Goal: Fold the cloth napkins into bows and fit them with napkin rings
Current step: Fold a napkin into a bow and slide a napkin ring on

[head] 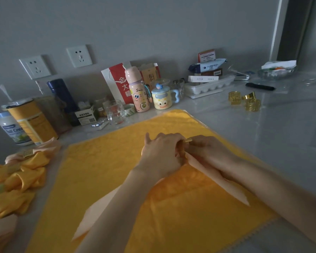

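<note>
Peach napkin (217, 179) lies across the yellow cloth (108, 170) on the bench (281, 134), its two pointed tails spread out and its middle gathered between both hands. The left hand (161, 154) curls its fingers round that middle. The right hand (208, 150) pinches a gold napkin ring (188, 140) against it. Spare gold rings (253, 105) sit well apart at far right, and bunched yellow napkins (26, 176) lie at left.

napkin (217, 176) on mat (117, 170), rings (244, 101) behind
</note>
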